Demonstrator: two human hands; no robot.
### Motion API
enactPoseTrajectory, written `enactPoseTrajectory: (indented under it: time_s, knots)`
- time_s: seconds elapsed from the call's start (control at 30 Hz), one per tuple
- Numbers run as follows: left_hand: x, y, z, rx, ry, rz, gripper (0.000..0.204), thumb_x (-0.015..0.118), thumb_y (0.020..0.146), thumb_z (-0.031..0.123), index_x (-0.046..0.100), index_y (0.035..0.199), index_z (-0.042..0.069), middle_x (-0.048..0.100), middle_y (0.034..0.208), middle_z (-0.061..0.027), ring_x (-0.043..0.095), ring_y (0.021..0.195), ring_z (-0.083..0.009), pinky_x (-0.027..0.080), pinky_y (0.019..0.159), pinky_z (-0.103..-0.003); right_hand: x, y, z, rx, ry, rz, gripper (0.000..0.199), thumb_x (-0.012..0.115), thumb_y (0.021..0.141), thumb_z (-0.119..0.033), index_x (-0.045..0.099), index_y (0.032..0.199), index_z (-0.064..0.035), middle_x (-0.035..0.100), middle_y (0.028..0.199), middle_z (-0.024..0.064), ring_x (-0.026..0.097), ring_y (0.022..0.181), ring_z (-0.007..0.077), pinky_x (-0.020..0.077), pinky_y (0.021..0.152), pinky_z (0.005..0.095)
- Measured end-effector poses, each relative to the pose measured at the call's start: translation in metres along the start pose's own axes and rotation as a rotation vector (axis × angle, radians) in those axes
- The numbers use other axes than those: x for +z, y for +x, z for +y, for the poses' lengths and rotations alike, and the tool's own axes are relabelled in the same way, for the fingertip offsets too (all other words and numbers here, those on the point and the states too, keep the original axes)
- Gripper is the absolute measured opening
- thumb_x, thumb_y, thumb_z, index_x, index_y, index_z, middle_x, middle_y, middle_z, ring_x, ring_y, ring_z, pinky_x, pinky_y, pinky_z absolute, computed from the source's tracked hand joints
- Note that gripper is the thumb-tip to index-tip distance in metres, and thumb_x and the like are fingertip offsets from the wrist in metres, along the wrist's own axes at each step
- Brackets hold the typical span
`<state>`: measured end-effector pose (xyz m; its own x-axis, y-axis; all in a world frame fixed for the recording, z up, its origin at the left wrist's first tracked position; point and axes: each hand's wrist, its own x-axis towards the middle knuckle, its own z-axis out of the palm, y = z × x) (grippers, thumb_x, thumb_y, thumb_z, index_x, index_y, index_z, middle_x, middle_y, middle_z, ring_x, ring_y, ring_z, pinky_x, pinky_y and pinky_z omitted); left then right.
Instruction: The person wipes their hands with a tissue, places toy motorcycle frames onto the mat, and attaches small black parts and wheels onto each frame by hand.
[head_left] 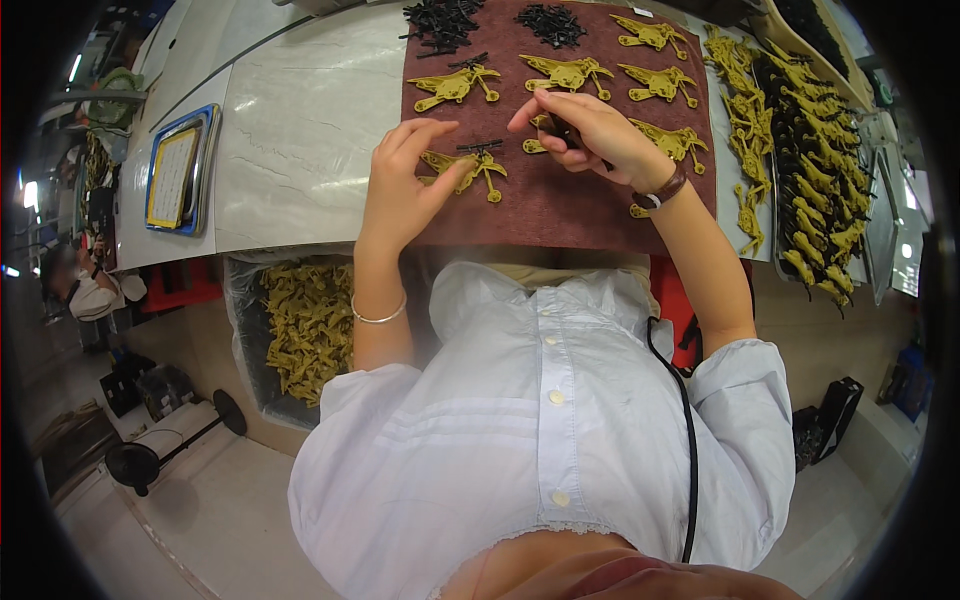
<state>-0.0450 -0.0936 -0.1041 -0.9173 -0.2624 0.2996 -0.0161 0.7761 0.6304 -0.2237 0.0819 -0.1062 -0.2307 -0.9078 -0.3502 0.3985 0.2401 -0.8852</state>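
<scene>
My left hand (pixel 400 185) is open over the near left of a brown cloth (pixel 590 222), its fingers and thumb apart. Its thumb is by a yellow-green bird-shaped part (pixel 494 182), and I cannot tell whether it touches. A small black bar-like piece (pixel 480 146) lies at the top of that part. My right hand (pixel 600 130) is raised over the middle of the cloth, closed on a dark piece (pixel 562 130) mostly hidden by the fingers. Beneath it, another yellow-green part is partly covered. More such parts (pixel 455 86) lie in rows on the cloth.
Two heaps of small black pieces (pixel 445 24) sit at the cloth's far edge. On the right are yellow-green parts (pixel 745 110) and a row of parts with black pieces (pixel 815 180). A blue-edged tray (pixel 205 170) lies left. Below the table, a lined bin (pixel 245 350) holds many parts.
</scene>
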Motion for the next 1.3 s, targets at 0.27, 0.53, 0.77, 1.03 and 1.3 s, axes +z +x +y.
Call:
enactPoseTrajectory:
  time_s: [0.27,0.53,0.77,1.03,1.3]
  knots:
    - [0.057,0.032,0.047,-0.084,-0.418,0.178,0.037,0.076,0.075,0.01,0.061,0.109,0.003,0.066,0.098,-0.0079,0.063,0.089,-0.0144,0.052,0.079,-0.028,0.007,-0.036,0.009,-0.09,0.143,0.055,0.052,0.03,0.099,-0.055,0.053,0.128,-0.0183,0.045,0.064,-0.0031,0.028,0.044,0.0022,0.0169,0.039,0.0178]
    - [0.08,0.036,0.077,-0.201,-0.68,0.102,0.05,0.077,0.073,0.009,0.053,0.117,0.004,0.069,0.1,-0.0093,0.069,0.083,-0.0178,0.053,0.076,-0.028,0.012,-0.053,0.015,-0.187,0.004,0.34,0.053,0.032,0.099,-0.052,0.049,0.134,-0.0152,0.045,0.068,-0.0063,0.03,0.05,0.0006,0.0213,0.043,0.0175]
    - [0.083,0.046,0.071,-0.298,-1.236,-0.098,0.036,0.068,0.083,0.0,0.048,0.113,0.002,0.068,0.1,-0.0124,0.067,0.09,-0.0156,0.053,0.081,-0.026,-0.022,-0.07,0.006,-0.307,0.19,0.244,0.025,0.061,0.093,-0.02,0.064,0.111,-0.0026,0.045,0.063,-0.0097,0.03,0.049,0.0004,0.0213,0.044,0.0193]
    - [0.086,0.052,0.058,-0.221,-0.944,-0.049,0.029,0.072,0.081,0.008,0.054,0.103,0.005,0.067,0.102,-0.0084,0.063,0.094,-0.015,0.047,0.084,-0.031,-0.056,-0.051,0.008,-0.382,-0.138,0.202,0.019,0.066,0.089,-0.021,0.067,0.098,-0.0037,0.049,0.064,-0.009,0.037,0.053,0.0004,0.029,0.048,0.0187]
    - [0.085,0.046,0.031,0.19,0.098,-0.144,0.032,0.072,0.073,0.011,0.063,0.103,0.009,0.065,0.103,-0.006,0.058,0.103,-0.026,0.039,0.091,-0.039,-0.079,-0.017,-0.005,-0.491,-1.508,0.268,0.015,0.067,0.079,-0.014,0.067,0.091,-0.0054,0.067,0.083,0.0101,0.064,0.08,0.0275,0.0491,0.07,0.0392]
